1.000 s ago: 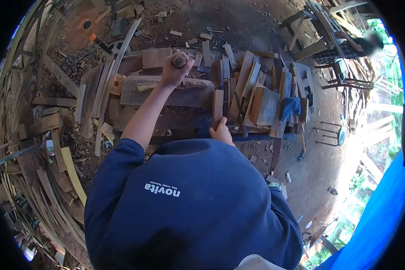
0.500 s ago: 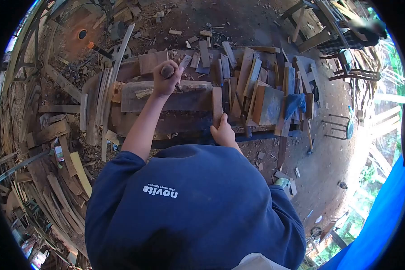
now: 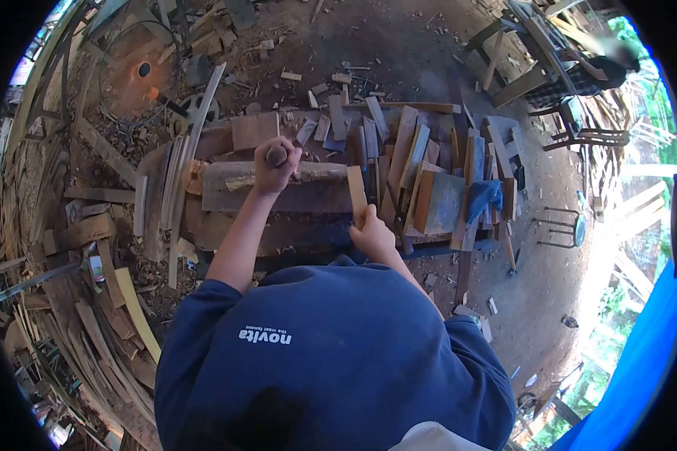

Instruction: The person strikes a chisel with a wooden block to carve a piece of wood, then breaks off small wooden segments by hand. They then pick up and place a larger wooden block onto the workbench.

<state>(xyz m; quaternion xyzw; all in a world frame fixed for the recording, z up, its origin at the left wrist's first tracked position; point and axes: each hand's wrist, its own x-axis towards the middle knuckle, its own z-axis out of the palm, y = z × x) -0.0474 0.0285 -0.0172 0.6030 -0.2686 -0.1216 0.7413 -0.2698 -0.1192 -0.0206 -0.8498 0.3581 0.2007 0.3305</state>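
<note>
My left hand (image 3: pixel 275 174) is closed around the handle of a tool (image 3: pixel 277 156). Only the rounded brown handle end faces me, so the tool's working end is hidden. This fist is above a long, rough-edged plank (image 3: pixel 233 186) lying across the workbench. To its right, my right hand (image 3: pixel 373 231) grips the near end of a short wooden strip (image 3: pixel 356 189). The strip points away from me, beside the plank's right end, with its pale face showing.
Many wood offcuts (image 3: pixel 406 143) cover the bench's right half, with a blue cloth (image 3: pixel 484 197) among them. Long boards (image 3: pixel 174 177) lie at the left. A fan (image 3: pixel 144 71) stands at the far left. Another person (image 3: pixel 605 74) sits at the far right, near a stool (image 3: pixel 579 229).
The wooden strip has turned, showing a paler face and a slight tilt. My left hand has lowered slightly toward me with the tool. My view has shifted a little.
</note>
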